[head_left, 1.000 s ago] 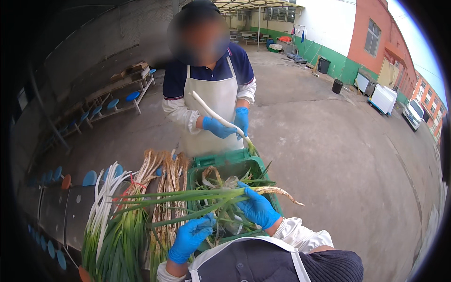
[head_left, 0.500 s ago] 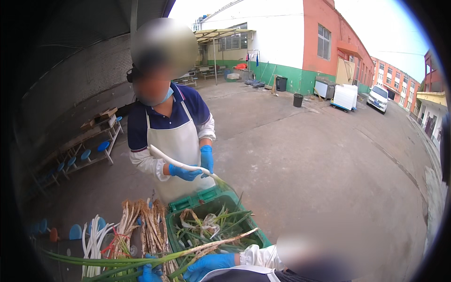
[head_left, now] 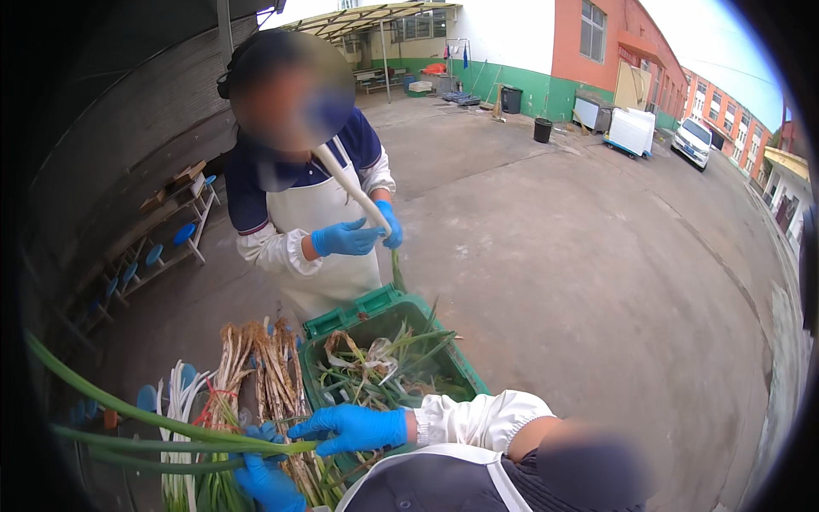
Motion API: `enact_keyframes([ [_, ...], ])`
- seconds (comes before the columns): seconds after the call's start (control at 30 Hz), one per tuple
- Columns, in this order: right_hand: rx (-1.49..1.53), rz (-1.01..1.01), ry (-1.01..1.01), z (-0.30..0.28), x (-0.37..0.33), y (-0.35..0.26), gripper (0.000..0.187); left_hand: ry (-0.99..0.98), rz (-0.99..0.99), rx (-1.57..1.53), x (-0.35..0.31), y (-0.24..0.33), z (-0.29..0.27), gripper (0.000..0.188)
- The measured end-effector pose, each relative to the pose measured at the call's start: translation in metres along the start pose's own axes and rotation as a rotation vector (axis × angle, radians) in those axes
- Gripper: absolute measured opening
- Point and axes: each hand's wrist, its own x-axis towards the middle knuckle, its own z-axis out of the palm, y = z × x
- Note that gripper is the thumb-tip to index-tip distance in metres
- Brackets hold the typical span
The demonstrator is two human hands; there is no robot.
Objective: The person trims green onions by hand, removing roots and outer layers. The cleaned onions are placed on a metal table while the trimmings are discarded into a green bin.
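Observation:
A long green onion stretches leftward across the bottom of the view, its green leaves spread apart. My left hand, in a blue glove, is closed round its leaves just above the piled stalks. Beside it, my right hand, gloved too, pinches the same onion between thumb and fingers; its root end is hidden. Under my hands lie unpeeled green onions with brown roots, a bundle with a red tie and peeled white ones. A green bin of leaf scraps stands just beyond my right hand.
Across the bin, a person in a white apron holds a peeled white green onion in blue gloves. Tables with blue stools stand at left. Further off are a black bucket, a cart of white boards and a white car.
My right hand has risen and moved nearer the leaves. The onion's root end no longer shows over the bin, and its leaves point higher left. The other person's stalk is now more upright.

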Motion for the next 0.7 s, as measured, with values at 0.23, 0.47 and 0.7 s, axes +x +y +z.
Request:
enact_keyframes([
  [0.23, -0.070, 0.098, 0.087, -0.002, -0.022, -0.004, 0.026, -0.336, -0.060, -0.050, -0.019, -0.011, 0.029, 0.035],
  [0.47, 0.070, 0.159, 0.188, 0.000, -0.032, 0.009, 0.019, -0.369, -0.217, 0.049, -0.024, -0.012, 0.021, 0.019],
  [0.7, 0.000, 0.142, 0.151, 0.002, -0.022, -0.016, 0.022, -0.594, -0.082, 0.170, -0.016, -0.022, 0.016, 0.039],
])
